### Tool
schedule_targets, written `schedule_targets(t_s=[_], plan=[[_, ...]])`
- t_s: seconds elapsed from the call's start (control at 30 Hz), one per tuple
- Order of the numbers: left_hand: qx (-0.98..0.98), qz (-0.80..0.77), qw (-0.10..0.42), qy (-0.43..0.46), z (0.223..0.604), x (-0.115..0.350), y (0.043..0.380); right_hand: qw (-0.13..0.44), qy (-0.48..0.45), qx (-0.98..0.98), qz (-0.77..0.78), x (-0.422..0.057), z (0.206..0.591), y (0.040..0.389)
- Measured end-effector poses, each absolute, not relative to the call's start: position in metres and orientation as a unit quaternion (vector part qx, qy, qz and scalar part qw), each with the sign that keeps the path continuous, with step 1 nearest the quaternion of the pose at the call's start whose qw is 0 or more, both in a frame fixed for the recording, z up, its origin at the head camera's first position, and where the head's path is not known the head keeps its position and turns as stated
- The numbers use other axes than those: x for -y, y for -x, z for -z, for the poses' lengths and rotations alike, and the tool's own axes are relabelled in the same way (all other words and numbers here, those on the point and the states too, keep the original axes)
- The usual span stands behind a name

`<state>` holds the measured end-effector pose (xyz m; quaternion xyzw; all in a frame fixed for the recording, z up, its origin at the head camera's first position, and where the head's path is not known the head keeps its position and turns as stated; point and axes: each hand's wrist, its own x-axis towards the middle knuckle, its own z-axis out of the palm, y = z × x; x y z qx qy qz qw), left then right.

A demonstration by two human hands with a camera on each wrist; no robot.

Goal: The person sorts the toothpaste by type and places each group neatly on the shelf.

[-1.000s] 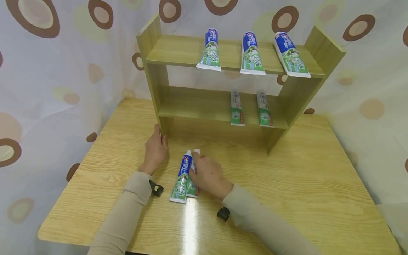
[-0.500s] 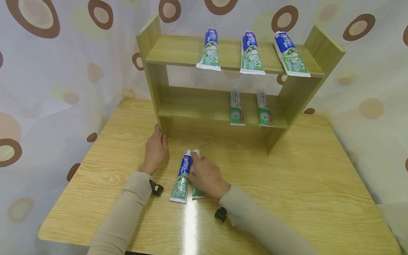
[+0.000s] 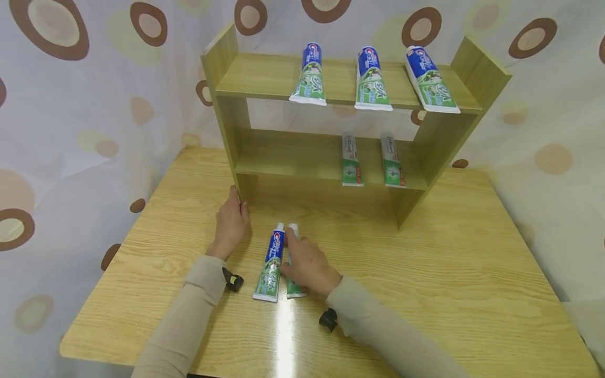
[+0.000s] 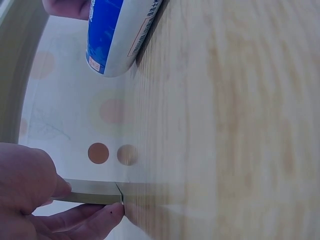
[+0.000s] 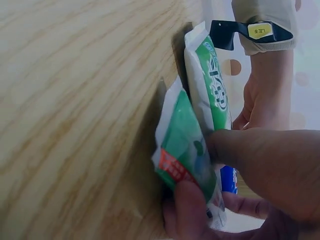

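Note:
My left hand (image 3: 230, 223) holds the lower front edge of the wooden shelf's left side panel (image 3: 226, 121). In the left wrist view, thumb and fingers of the left hand (image 4: 30, 185) pinch that panel edge. On the table, my right hand (image 3: 311, 262) grips a white-and-green toothpaste tube (image 3: 295, 290), covering its middle. Just left of it lies a blue-and-green toothpaste tube (image 3: 270, 268), cap toward the shelf. The right wrist view shows thumb and fingers of the right hand (image 5: 275, 170) around the green tube (image 5: 187, 135), its flat end tilted up beside the other tube (image 5: 205, 75).
Three blue-and-green toothpaste tubes (image 3: 371, 79) lie on the upper board (image 3: 264, 73), ends overhanging its front. Two white-and-green tubes (image 3: 351, 160) rest toward the right of the lower board (image 3: 288, 152). Bare wooden table (image 3: 449, 273) extends to the right. A patterned curtain (image 3: 94, 105) hangs behind.
My right hand has shifted the white-and-green tube slightly right and toward me, opening a gap from the blue-and-green tube. My left hand stays on the panel.

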<state>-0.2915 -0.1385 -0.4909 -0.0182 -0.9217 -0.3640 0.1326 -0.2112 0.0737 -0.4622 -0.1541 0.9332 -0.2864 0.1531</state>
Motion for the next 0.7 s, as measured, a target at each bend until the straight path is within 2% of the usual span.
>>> schedule_targets(t_s=[0.47,0.7], plan=[[0.92,0.37,0.129,0.015,0.4904,0.1379,0.2895,0.136,0.167,-0.938,0.273,-0.0775,0.4586,0.2091],[0.92,0.368,0.133,0.018,0.4912,0.1371,0.2905,0.095,0.187,-0.95,0.231,-0.077,0.4538,0.2111]])
